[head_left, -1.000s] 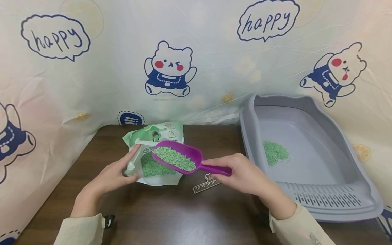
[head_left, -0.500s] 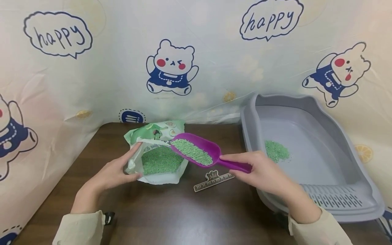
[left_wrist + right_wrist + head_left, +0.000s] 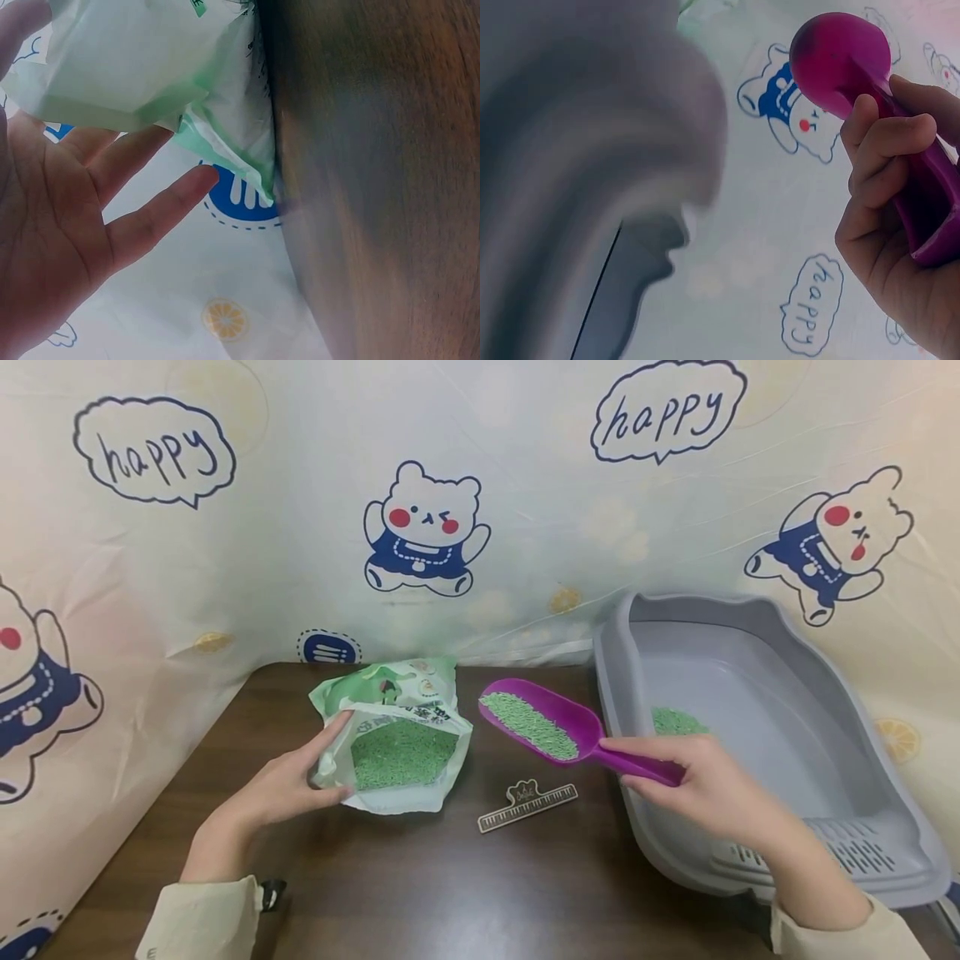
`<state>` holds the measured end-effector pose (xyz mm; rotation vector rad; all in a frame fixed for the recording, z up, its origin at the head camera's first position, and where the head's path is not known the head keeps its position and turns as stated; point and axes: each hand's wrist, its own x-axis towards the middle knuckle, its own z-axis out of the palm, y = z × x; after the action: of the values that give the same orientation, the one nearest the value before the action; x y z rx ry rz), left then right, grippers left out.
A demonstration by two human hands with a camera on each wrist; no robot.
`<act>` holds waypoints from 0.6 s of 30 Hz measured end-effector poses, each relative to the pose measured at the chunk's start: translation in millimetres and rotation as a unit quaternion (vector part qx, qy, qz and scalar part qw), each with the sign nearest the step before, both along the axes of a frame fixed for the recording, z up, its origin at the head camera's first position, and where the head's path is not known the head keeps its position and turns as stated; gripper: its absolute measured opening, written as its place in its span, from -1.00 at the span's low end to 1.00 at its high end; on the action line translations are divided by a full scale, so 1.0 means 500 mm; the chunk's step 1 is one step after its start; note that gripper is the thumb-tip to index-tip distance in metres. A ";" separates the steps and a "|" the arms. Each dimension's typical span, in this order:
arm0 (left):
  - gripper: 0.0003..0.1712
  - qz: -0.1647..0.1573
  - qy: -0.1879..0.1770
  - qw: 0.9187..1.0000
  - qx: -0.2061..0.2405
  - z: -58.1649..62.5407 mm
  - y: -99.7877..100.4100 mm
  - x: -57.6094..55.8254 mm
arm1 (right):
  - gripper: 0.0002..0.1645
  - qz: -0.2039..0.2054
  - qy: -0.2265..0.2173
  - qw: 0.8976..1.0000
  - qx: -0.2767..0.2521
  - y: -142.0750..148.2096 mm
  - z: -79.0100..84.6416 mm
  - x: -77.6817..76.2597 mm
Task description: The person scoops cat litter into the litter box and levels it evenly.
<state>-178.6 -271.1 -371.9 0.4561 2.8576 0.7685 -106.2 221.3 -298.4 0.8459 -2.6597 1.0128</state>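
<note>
A purple scoop (image 3: pixel 577 727) carries a heap of green litter pellets (image 3: pixel 528 724). My right hand (image 3: pixel 705 785) grips its handle, with fingers wrapped round it in the right wrist view. The scoop is between the bag and the left wall of the grey litter box (image 3: pixel 750 693), which holds a small pile of pellets (image 3: pixel 675 721). My left hand (image 3: pixel 281 785) rests against the left side of the pellet bag (image 3: pixel 390 685), thumb and index finger spread at its gaping mouth. In the left wrist view, its fingers (image 3: pixel 161 206) extend straight beside the bag.
A metal bag clip (image 3: pixel 527 806) lies on the dark wooden table (image 3: pixel 435 893), between the bag and the litter box. Behind the table hangs a printed cloth (image 3: pixel 525 552). The litter box takes up the right side, with a slotted ledge (image 3: pixel 847 843) at its front.
My right hand has moved the loaded scoop from over the bag's mouth rightward toward the litter box. The bag clip has come into full view. My left hand stays at the bag.
</note>
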 end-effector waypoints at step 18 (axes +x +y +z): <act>0.18 -0.004 0.004 1.000 -0.001 0.002 0.002 0.002 | -0.46 -0.098 -0.022 0.995 0.027 0.104 0.011 0.022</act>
<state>-177.7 -270.3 -370.7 0.4708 2.8618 0.7647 -95.0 273.2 -292.7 0.5623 -2.7529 0.9256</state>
